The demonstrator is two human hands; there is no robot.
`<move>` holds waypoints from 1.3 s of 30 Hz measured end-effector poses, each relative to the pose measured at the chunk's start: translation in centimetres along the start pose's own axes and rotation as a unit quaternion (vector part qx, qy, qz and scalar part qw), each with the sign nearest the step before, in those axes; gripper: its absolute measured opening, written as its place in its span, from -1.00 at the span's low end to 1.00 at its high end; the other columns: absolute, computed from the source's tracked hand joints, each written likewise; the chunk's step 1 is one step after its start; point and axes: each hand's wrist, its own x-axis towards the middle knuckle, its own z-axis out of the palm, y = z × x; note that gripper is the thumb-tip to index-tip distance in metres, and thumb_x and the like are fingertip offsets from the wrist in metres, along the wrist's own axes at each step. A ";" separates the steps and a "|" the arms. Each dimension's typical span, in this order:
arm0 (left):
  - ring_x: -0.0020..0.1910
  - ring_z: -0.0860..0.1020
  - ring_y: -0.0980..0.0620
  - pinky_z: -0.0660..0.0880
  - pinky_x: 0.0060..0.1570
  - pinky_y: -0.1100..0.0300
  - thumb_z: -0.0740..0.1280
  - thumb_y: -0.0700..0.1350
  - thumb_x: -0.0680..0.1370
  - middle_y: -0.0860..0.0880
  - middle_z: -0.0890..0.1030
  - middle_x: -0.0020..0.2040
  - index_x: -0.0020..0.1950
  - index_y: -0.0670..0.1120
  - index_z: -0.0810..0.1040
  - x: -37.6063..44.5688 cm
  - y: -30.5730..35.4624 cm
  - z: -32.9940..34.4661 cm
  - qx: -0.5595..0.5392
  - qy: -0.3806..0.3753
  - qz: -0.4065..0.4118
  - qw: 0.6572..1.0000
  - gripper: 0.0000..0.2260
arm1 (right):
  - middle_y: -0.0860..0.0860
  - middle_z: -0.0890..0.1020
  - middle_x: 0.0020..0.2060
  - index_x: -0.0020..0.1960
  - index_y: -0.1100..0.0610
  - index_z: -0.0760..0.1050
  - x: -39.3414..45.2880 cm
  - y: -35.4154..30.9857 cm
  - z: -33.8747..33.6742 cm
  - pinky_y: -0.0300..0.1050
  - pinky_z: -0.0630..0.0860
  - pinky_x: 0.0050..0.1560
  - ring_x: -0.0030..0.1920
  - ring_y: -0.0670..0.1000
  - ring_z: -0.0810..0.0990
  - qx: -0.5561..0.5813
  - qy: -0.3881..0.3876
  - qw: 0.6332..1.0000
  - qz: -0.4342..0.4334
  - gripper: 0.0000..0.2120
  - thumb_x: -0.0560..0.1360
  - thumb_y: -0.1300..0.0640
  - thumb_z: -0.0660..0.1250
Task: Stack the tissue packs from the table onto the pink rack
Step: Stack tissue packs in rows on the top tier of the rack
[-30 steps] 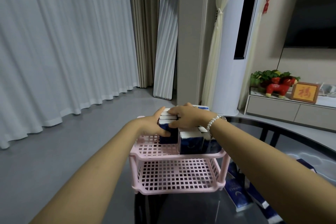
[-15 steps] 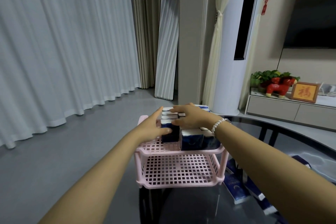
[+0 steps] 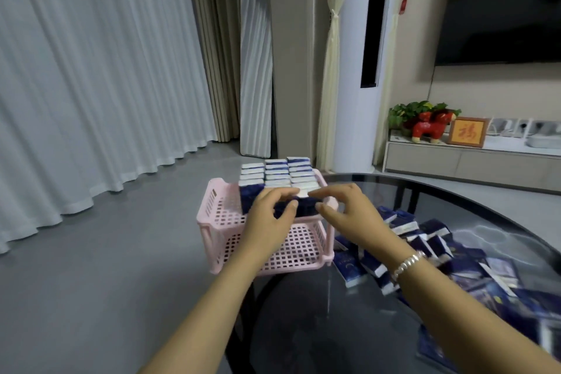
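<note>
Fingers of both the left hand [image 3: 270, 215] and right hand [image 3: 349, 215] clamp a tissue pack [image 3: 300, 205] on the pink rack [image 3: 212, 222]; loose packs [image 3: 440, 249] lie at three o'clock.

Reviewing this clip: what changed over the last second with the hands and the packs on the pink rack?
Both hands drew back from atop the far packs toward the person. The left hand and right hand now hold a dark blue tissue pack at the front of the rows on the pink plastic rack. The upper shelf's rows, the empty lower shelf and the loose packs on the glass table stayed as they were.
</note>
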 end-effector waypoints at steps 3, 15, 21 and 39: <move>0.04 0.51 0.25 0.35 -0.06 0.59 0.29 -0.21 0.56 0.06 0.52 0.11 0.14 -0.02 0.58 -2.6 1.3 4.0 -0.046 -0.037 -0.013 0.998 -0.81 | -0.13 0.58 0.06 0.19 -0.02 0.55 -4.8 2.0 -1.7 -0.30 0.24 0.03 0.17 -0.11 0.34 -0.024 0.022 0.999 0.032 -0.75 0.52 0.09 0.28; -0.07 0.50 0.44 0.36 -0.04 0.56 0.27 -0.20 0.58 0.02 0.55 0.12 0.10 0.00 0.57 -12.9 4.5 16.7 -0.108 -0.169 -0.068 0.977 -0.83 | -0.22 0.50 -0.16 0.05 0.01 0.61 -21.3 9.4 -6.0 -0.19 0.28 0.05 0.00 -0.03 0.37 -0.129 0.104 0.977 0.132 -0.79 0.44 0.18 0.38; -0.09 0.50 0.30 0.35 -0.08 0.58 0.27 -0.20 0.58 0.03 0.49 0.07 0.12 -0.07 0.58 -16.1 5.3 20.0 -0.094 -0.188 -0.079 0.974 -0.83 | -0.05 0.62 -0.05 0.00 0.03 0.63 -26.4 12.0 -6.7 -0.02 0.34 0.01 -0.04 0.05 0.44 -0.184 0.144 0.962 0.144 -0.76 0.34 0.19 0.46; 0.50 -0.05 0.23 -0.24 0.50 0.05 0.12 0.24 0.56 0.21 -0.01 0.55 0.48 0.29 -0.04 -18.4 6.4 24.9 0.037 -0.322 0.042 0.945 -0.46 | -0.03 0.39 0.29 0.40 -0.24 0.23 -31.5 13.6 -7.8 -0.01 0.14 0.34 0.37 0.03 0.19 -0.059 0.185 0.915 0.354 -0.49 0.50 -0.09 0.29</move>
